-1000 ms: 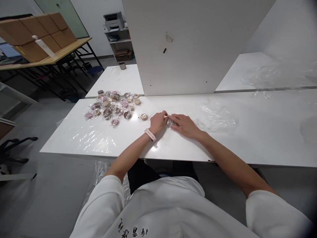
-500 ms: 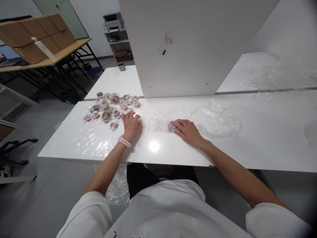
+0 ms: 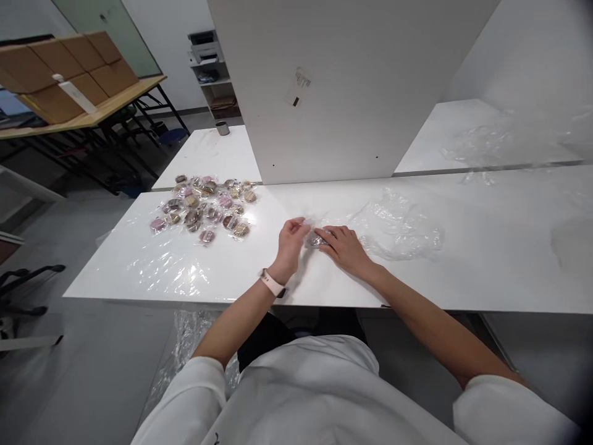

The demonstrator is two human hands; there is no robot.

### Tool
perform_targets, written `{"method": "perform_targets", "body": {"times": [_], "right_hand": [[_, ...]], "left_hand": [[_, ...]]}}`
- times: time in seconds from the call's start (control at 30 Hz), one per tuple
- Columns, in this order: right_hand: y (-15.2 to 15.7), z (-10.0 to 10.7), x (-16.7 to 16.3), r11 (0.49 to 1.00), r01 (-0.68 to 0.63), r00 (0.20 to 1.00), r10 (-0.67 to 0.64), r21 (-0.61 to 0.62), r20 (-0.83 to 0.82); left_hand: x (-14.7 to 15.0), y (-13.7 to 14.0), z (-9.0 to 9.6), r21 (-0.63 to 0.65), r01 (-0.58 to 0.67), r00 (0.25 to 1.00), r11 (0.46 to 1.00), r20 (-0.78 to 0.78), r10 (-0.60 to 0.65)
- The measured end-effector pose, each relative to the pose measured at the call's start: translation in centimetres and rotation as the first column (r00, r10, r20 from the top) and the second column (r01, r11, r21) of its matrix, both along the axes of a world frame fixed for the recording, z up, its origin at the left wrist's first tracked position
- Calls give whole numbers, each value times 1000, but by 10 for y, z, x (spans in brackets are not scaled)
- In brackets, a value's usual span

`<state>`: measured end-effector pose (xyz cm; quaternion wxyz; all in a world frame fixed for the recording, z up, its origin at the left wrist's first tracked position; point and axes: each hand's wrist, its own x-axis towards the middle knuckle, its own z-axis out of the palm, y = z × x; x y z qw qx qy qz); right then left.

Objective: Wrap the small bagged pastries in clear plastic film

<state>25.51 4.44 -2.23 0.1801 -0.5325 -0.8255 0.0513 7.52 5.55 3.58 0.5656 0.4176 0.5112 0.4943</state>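
Note:
A dark, speckled round piece point(image 3: 315, 240) lies on the white table in clear plastic wrap. My right hand point(image 3: 346, 248) presses on it from the right, with its fingers curled over the top and partly hiding it. On the other side, my left hand point(image 3: 290, 245) pinches the loose end of the clear plastic film point(image 3: 309, 222) between thumb and fingers. Crumpled clear film point(image 3: 403, 225) spreads over the table to the right of my right hand. A group of small round wrapped pieces point(image 3: 192, 216), in pink, tan and brown, lies to the left.
An upright white panel point(image 3: 343, 93) stands along the table's back edge. Another sheet of clear film point(image 3: 171, 269) lies at the table's left front, and more film point(image 3: 185, 346) hangs below. A grey cup point(image 3: 223, 128) stands on the table behind; cardboard boxes point(image 3: 55, 68) are farther left.
My left hand has moved right, from beside the wrapped pieces to the dark piece, and now pinches its film. The film left of the dark piece is gathered in. My right hand stays on it.

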Motion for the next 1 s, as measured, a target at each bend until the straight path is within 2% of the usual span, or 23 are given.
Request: {"method": "perform_targets", "body": {"times": [0.03,0.07,0.13,0.2,0.23,0.3,0.37,0.4,0.47,0.53,0.57,0.63,0.7,0.77,0.83,0.87,0.93,1.0], "right_hand": [[1,0,0,1000,-3,1000,3,-11,9],[2,1,0,1000,-5,1000,6,-28,22],[0,2,1,999,-6,999,9,-53,50],[-12,5,2,1000,15,998,-13,-24,61],[-23,6,3,999,36,998,-37,15,53],[-52,9,8,989,104,994,-105,104,10],[-87,10,18,954,247,968,-236,170,-81],[-104,10,26,916,354,934,-334,191,-127],[-128,9,44,795,570,822,-547,206,-161],[-135,7,63,693,694,718,-684,193,-126],[-131,7,71,678,716,697,-707,169,-116],[-109,11,80,706,704,705,-680,78,-203],[-78,19,75,774,633,703,-581,-13,-409],[-46,30,58,870,492,702,-418,-33,-577],[-22,40,35,958,287,762,-238,-15,-603],[-15,42,23,985,169,804,-153,-25,-574],[-6,44,7,995,-25,864,-27,-96,-502],[-5,41,4,976,-128,884,30,-178,-467]], "left_hand": [[7,-1,-4,147,81,983,986,-175,-55],[13,-3,-9,259,216,926,941,-359,-114],[20,-7,-20,340,522,720,782,-667,-191],[22,-10,-32,320,720,531,616,-825,-192],[22,-11,-37,312,772,475,554,-862,-176],[20,-14,-46,312,822,421,478,-896,-140],[20,-16,-51,308,837,394,453,-913,-106],[21,-16,-52,302,839,379,453,-921,-90],[23,-16,-51,280,845,347,455,-936,-68],[24,-16,-48,256,851,314,458,-948,-54],[25,-15,-46,245,854,299,460,-953,-47],[25,-15,-41,226,856,272,465,-962,-35],[26,-15,-38,214,859,253,464,-967,-21],[27,-15,-37,214,862,242,459,-970,-2],[28,-15,-38,214,866,233,453,-972,13],[29,-14,-40,212,867,230,452,-973,15],[28,-12,-43,221,865,240,451,-971,15],[23,-10,-47,264,860,288,437,-957,11]]}}
